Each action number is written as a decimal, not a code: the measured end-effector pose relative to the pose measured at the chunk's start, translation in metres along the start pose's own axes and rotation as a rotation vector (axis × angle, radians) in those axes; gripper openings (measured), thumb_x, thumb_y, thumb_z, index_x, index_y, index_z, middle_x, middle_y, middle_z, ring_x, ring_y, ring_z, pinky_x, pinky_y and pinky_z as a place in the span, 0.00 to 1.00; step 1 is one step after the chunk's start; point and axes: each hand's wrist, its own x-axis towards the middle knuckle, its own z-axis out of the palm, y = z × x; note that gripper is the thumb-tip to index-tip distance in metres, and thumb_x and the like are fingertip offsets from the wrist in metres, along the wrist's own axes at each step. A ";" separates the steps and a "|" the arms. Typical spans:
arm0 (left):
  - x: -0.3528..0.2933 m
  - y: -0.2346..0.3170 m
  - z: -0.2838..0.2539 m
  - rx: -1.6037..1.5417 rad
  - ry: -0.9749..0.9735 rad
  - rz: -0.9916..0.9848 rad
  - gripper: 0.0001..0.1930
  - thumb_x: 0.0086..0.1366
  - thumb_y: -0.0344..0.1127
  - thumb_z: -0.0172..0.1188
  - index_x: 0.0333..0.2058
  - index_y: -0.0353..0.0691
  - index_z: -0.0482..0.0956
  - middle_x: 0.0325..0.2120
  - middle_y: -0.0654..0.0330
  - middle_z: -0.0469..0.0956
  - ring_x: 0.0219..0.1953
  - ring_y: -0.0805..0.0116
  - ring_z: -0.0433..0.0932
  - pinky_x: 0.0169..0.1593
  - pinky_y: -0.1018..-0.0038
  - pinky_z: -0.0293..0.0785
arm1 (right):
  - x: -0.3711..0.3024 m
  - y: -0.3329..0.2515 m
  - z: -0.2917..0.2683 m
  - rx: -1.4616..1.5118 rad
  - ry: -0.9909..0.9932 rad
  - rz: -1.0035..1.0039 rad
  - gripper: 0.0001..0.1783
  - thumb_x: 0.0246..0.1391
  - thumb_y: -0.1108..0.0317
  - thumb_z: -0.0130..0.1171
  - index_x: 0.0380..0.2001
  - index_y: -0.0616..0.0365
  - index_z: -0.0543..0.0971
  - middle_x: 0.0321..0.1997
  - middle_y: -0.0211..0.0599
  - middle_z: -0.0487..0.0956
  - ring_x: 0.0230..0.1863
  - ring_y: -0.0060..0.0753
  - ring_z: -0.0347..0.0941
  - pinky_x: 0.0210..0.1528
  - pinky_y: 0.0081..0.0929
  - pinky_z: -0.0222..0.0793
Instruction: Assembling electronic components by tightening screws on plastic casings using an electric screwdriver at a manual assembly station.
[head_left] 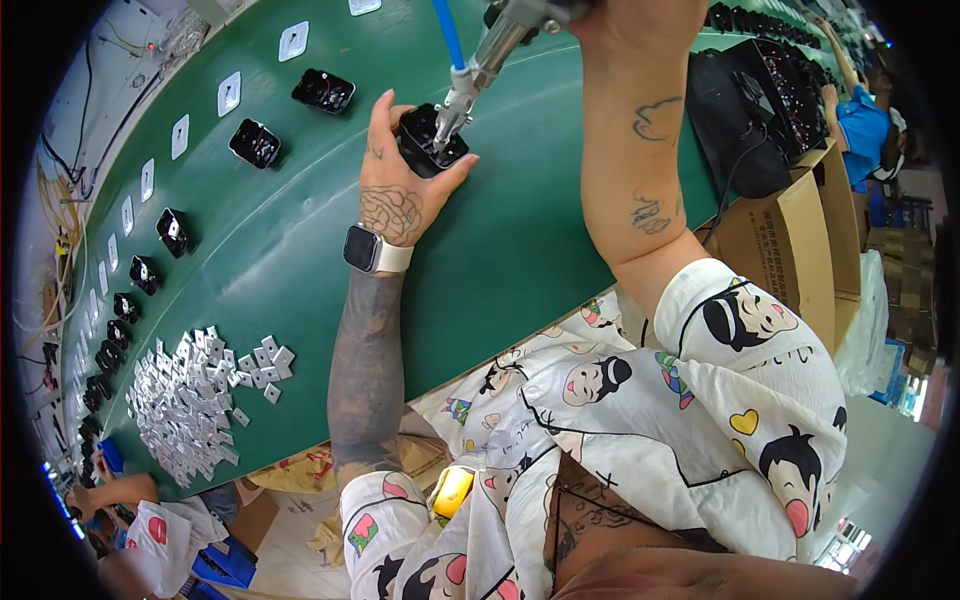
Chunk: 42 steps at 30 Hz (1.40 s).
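My left hand (396,195), a watch on its wrist, grips an open black plastic housing (412,128) against the green work surface, thumb on the near right side and fingers around the left. Small parts show inside the housing. At the top edge, my right hand (610,28) is partly cut off by the frame, closed on a metal power screwdriver (492,58) with a blue hose (447,30). The tool slants down to the left, and its tip reaches into the housing. Whether it touches a screw cannot be made out.
More black housings (255,144) form a curved row at left, beside a line of white plates (229,94). A pile of small silvery square pieces (195,405) lies near the left front edge. A cardboard box (775,240) and black bag (735,125) stand right. Other people work at both sides.
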 end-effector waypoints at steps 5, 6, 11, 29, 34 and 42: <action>0.001 0.013 -0.001 -0.061 -0.015 -0.009 0.59 0.46 0.46 0.84 0.69 0.34 0.53 0.52 0.50 0.76 0.52 0.52 0.79 0.57 0.61 0.76 | -0.015 0.015 0.022 0.000 0.012 0.223 0.27 0.56 0.72 0.69 0.58 0.61 0.74 0.29 0.26 0.79 0.22 0.14 0.73 0.24 0.15 0.67; 0.000 0.014 -0.002 -0.086 -0.017 -0.031 0.59 0.46 0.46 0.84 0.69 0.34 0.53 0.52 0.49 0.76 0.53 0.51 0.79 0.57 0.61 0.76 | -0.012 0.025 0.024 0.002 -0.026 0.204 0.27 0.55 0.72 0.70 0.57 0.60 0.75 0.29 0.25 0.79 0.23 0.13 0.73 0.24 0.14 0.67; -0.002 0.006 -0.004 0.028 0.027 0.029 0.60 0.44 0.49 0.85 0.67 0.35 0.54 0.55 0.47 0.74 0.55 0.48 0.78 0.57 0.58 0.76 | -0.017 0.033 0.029 0.015 -0.038 0.288 0.24 0.55 0.74 0.70 0.55 0.59 0.74 0.31 0.23 0.79 0.25 0.10 0.72 0.26 0.13 0.66; 0.008 0.016 -0.008 -0.030 0.036 0.050 0.58 0.44 0.50 0.85 0.66 0.35 0.57 0.53 0.51 0.77 0.55 0.55 0.78 0.56 0.62 0.75 | -0.020 0.053 0.029 0.022 -0.125 0.340 0.21 0.56 0.70 0.71 0.49 0.60 0.73 0.31 0.24 0.78 0.24 0.13 0.73 0.24 0.15 0.69; 0.008 -0.003 -0.005 0.173 0.073 0.176 0.58 0.45 0.48 0.83 0.68 0.36 0.55 0.51 0.52 0.78 0.52 0.51 0.78 0.54 0.59 0.76 | -0.015 0.021 0.031 -0.009 0.084 0.335 0.21 0.56 0.71 0.69 0.52 0.61 0.76 0.31 0.28 0.79 0.24 0.17 0.76 0.23 0.19 0.73; 0.057 -0.013 0.006 0.187 0.065 0.299 0.46 0.52 0.44 0.76 0.66 0.39 0.62 0.54 0.45 0.73 0.54 0.46 0.76 0.55 0.57 0.77 | -0.007 -0.037 -0.004 -0.081 0.146 0.099 0.32 0.62 0.68 0.62 0.66 0.67 0.68 0.23 0.29 0.73 0.20 0.19 0.68 0.25 0.19 0.66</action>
